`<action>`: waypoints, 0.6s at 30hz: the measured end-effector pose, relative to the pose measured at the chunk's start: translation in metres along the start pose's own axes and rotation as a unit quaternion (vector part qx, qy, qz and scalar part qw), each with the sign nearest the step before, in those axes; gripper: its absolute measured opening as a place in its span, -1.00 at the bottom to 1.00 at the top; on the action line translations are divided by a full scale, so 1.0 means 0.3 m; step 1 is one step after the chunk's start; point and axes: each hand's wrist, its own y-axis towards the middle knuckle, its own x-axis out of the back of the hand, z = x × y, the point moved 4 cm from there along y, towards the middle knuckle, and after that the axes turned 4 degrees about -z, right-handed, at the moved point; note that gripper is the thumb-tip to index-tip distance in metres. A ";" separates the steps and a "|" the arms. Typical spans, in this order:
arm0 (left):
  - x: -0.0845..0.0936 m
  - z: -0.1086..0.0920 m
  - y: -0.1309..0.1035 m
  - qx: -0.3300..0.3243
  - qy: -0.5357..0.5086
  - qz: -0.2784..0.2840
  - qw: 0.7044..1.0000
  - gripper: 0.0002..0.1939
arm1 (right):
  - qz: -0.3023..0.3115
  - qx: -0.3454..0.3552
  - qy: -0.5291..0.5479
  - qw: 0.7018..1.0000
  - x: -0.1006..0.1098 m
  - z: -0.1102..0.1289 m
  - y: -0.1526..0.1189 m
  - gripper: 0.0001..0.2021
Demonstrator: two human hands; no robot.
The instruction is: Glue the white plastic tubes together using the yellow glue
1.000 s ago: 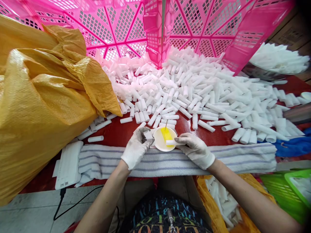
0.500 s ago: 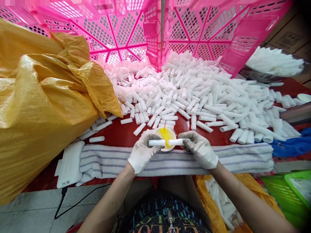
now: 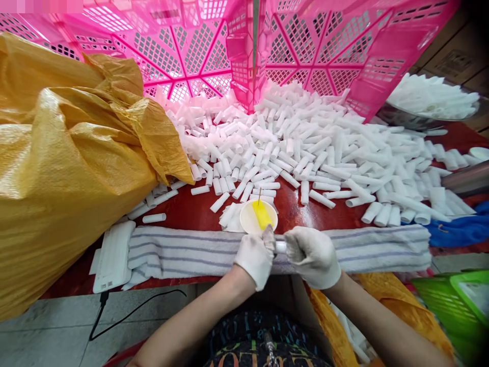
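Observation:
My left hand (image 3: 255,259), in a white glove with greyish fingertips, is closed around one end of a white plastic tube (image 3: 280,247). From the other side my right hand (image 3: 314,256), gloved too, grips the same tube, and its fingers are curled in. Only a short stretch of tube shows between the two hands; I cannot tell whether it is one piece or two joined. Just beyond my left fingers stands a small white bowl (image 3: 248,220) holding a yellow block (image 3: 263,214) with a thin stick rising from it. A striped towel (image 3: 183,255) lies under the hands.
A large heap of white tubes (image 3: 282,132) spreads before pink crates (image 3: 206,46). At left bulges a yellow sack (image 3: 76,173), near a white device (image 3: 114,255) with a black cable. A heaped metal bowl (image 3: 420,117) is far right; a green basket (image 3: 439,300) sits lower right.
My hands have come closer together and drawn back from over the bowl towards my body. The two tubes held end to end are now mostly hidden in my gloves.

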 end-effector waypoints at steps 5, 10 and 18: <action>-0.052 -0.071 -0.035 -0.079 0.039 -0.030 0.996 -0.42 | -0.072 -0.110 -0.009 0.991 0.069 -0.053 -0.087 -0.65; -0.100 -0.114 -0.060 -0.143 0.105 -0.065 0.982 -0.44 | -0.103 -0.197 -0.028 0.974 0.123 -0.048 -0.128 -0.64; -0.023 -0.108 -0.032 -0.338 0.084 -0.086 0.933 -0.78 | -0.050 -0.422 0.146 0.894 0.238 -0.240 -0.226 -0.66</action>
